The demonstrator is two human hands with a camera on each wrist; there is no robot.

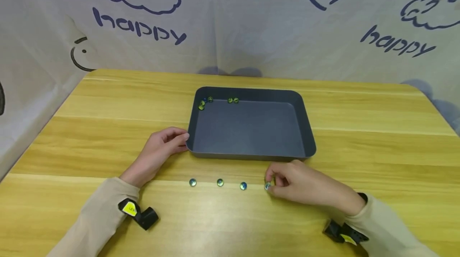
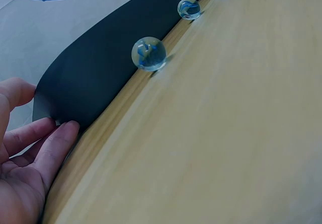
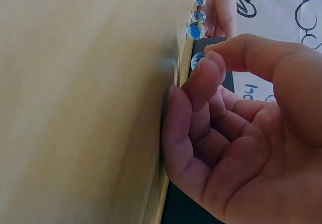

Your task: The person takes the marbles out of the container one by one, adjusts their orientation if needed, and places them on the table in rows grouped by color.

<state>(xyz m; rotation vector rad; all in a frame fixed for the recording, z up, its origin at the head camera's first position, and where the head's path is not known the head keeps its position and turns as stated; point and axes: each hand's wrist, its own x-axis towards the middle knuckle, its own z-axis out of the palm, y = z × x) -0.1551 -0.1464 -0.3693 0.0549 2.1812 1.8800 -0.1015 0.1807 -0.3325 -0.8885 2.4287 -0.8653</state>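
Between the thumb and index finger of my right hand, a clear glass marble with blue swirls is pinched at the table, just in front of the tray's near wall. In the right wrist view that marble is partly hidden behind the fingertips. My left hand rests at the near left corner of a dark grey rectangular tray. In the left wrist view, its fairly straight fingers touch the tray's outer wall. Three similar marbles lie in a row left of the pinched one, the middle one included.
Several yellow-green marbles and a blue one lie along the tray's far wall and far left corner. A wooden table carries everything. Behind it hangs a pale cloth with drawings and the word "happy".
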